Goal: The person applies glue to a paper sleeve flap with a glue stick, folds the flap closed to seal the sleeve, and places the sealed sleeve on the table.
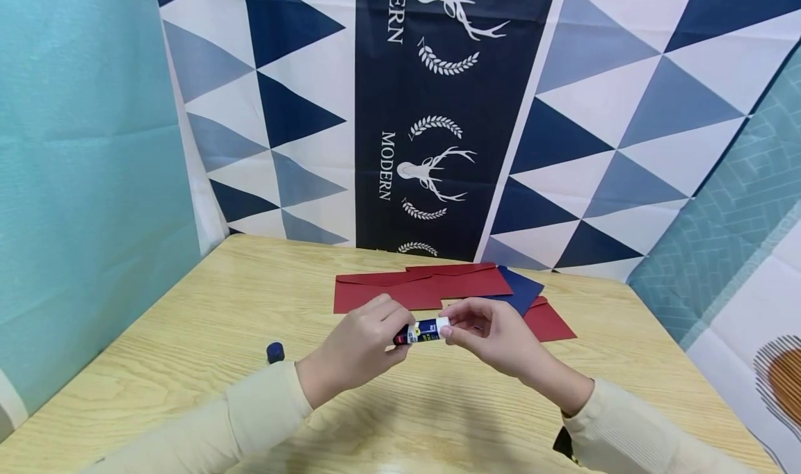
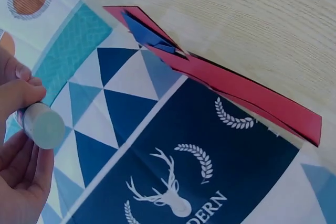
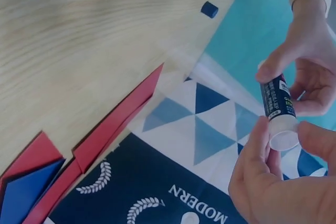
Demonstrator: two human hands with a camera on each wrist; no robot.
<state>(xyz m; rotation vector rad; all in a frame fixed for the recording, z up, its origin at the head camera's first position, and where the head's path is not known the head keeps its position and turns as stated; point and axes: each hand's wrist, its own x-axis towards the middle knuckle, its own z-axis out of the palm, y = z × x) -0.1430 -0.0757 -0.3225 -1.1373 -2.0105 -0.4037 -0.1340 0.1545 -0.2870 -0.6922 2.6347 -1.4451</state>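
Note:
Held level between both hands, above the table, is a glue stick (image 1: 428, 331) with a dark blue printed label and a white end. My left hand (image 1: 361, 343) grips its dark end, the fingers covering that part. The thumb and fingers of my right hand (image 1: 500, 336) pinch the white end (image 3: 284, 132), whose round flat face shows in both wrist views. A small dark blue cap (image 1: 275, 352) stands on the table left of my left hand.
Beyond the hands, red envelopes (image 1: 388, 295) overlap along the back of the wooden table (image 1: 206, 307). A blue envelope (image 1: 522, 290) lies among them at the right. Patterned cloth (image 1: 300, 99) hangs behind the table, and teal cloth (image 1: 87, 147) hangs at its left.

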